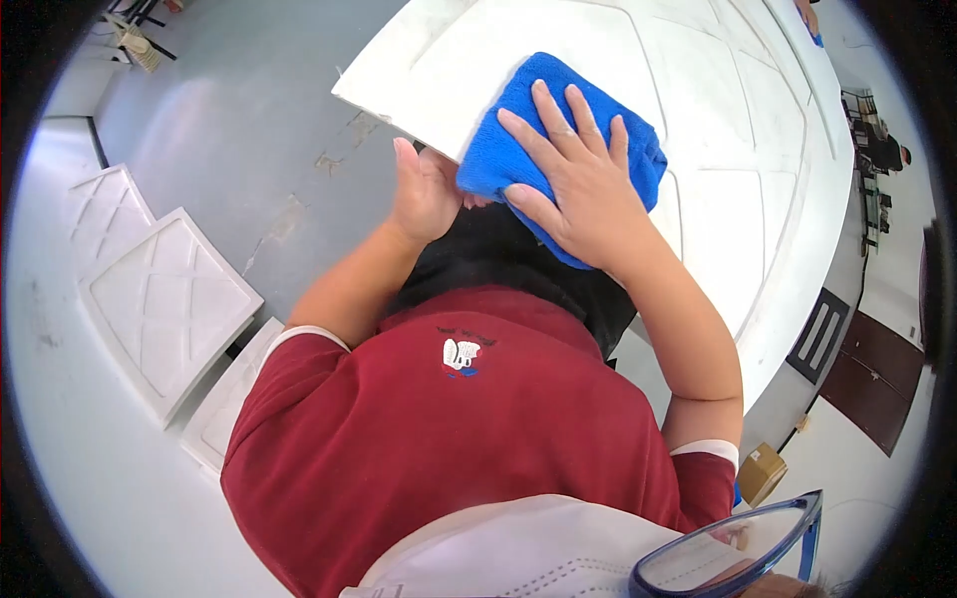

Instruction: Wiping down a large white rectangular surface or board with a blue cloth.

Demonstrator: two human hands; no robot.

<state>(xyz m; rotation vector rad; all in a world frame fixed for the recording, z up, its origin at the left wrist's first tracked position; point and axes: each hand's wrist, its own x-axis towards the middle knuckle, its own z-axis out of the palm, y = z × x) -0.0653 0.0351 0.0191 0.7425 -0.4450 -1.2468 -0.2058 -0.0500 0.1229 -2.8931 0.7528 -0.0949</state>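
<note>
A folded blue cloth (498,149) lies on the large white panel (449,70), close to its near edge. My right hand (583,179) rests flat on top of the cloth, fingers spread and pointing away from me. At the panel's left near edge is my left hand (429,189), its thumb pointing up and apart from the fingers. Those fingers reach toward the underside of the edge and the cloth's corner, partly hidden there. Raised lines run across the panel's surface.
Several white ribbed panels (164,309) stand low at the left. Grey floor (269,100) stretches beyond the panel's left edge. A cardboard box (763,473) sits at the lower right, near a dark brown door (872,374). Another person (887,151) is at the far right.
</note>
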